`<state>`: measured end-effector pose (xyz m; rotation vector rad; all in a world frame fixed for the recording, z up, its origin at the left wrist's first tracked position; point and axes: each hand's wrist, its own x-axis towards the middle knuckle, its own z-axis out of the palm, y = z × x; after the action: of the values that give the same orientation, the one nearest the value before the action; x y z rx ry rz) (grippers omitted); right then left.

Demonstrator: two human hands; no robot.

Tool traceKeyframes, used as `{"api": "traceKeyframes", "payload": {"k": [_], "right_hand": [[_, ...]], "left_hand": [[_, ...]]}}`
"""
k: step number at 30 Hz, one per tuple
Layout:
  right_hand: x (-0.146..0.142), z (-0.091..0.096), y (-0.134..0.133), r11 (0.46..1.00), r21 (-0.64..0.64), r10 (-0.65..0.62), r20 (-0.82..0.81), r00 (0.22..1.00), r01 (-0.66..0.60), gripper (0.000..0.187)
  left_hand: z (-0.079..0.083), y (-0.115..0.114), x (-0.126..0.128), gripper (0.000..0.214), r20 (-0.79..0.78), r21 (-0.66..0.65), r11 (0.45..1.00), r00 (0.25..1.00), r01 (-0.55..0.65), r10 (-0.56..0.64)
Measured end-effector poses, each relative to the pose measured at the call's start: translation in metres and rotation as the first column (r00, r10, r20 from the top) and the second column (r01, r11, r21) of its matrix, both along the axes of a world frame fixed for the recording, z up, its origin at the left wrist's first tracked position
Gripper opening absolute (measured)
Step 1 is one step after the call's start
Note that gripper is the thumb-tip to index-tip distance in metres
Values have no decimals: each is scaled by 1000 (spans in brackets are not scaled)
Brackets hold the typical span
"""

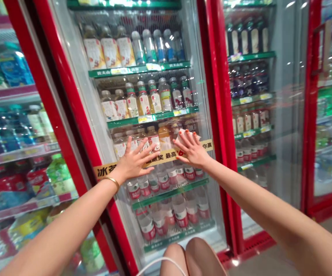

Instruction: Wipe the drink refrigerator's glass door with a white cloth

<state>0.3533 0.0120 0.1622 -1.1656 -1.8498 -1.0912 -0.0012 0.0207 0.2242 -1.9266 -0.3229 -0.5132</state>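
A red-framed glass fridge door [200, 69] stands in front of me, with shelves of bottled drinks behind it. My left hand [134, 161] lies flat against the glass, fingers spread, a gold bangle on the wrist. My right hand [190, 147] presses a white cloth or tissue [189, 134] against the glass with its fingers stretched out. A yellow printed strip [160, 159] runs across the door under both hands. Water bottles with red labels [166, 180] fill the lower shelves behind the glass.
More red-framed drink fridges stand to the left [13, 126] and right [252, 96]. Another fridge [329, 115] is at the far right. My knees [189, 257] show at the bottom, with a white cord across them. Grey floor [298, 264] lies at the lower right.
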Motion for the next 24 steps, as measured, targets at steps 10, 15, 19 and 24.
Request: {"api": "traceKeyframes", "payload": {"k": [10, 15, 19, 24], "right_hand": [[-20, -24, 4, 998, 49, -23, -119, 993, 29, 99], [4, -13, 10, 967, 9, -208, -547, 811, 254, 99], [-13, -20, 6, 980, 17, -174, -417, 892, 199, 98], [-9, -27, -10, 991, 18, -123, -240, 963, 131, 81]], "left_hand": [[15, 2, 57, 78, -3, 7, 997, 997, 81, -81], [21, 5, 85, 94, 18, -54, 997, 998, 58, -57], [19, 4, 83, 95, 37, -75, 994, 996, 78, -76], [18, 2, 83, 95, 53, -105, 991, 996, 77, -72]]}}
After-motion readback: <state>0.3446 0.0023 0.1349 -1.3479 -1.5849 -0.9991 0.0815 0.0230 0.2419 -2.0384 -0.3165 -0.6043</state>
